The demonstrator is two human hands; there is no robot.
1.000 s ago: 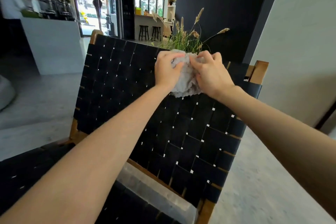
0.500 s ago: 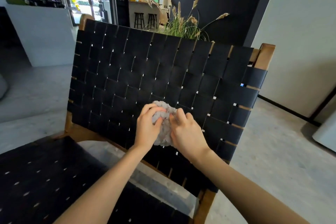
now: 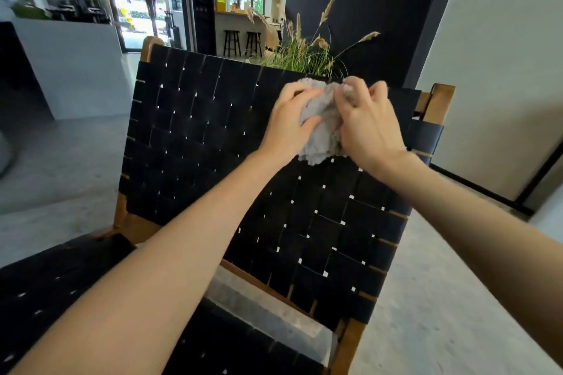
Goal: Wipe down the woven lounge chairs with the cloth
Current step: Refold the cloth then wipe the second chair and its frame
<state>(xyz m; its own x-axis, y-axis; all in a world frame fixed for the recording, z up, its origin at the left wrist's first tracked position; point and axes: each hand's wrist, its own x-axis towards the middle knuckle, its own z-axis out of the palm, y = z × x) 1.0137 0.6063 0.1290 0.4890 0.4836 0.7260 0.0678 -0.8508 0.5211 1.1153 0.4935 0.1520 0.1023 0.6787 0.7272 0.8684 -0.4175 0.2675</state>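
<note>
Both hands — the left hand (image 3: 288,122) and the right hand (image 3: 370,125) — grip the bunched grey cloth (image 3: 321,128) with curled fingers, pressing it against the chair backrest (image 3: 198,143) near its top edge, right of centre — most bare weave lies below and leftward.

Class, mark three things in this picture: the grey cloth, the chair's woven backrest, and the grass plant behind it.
cloth (image 3: 323,138): head view, on its crumpled grey middle.
woven backrest (image 3: 198,137): head view, on bare black webbing.
grass plant (image 3: 300,56): head view, on the green blades.
</note>
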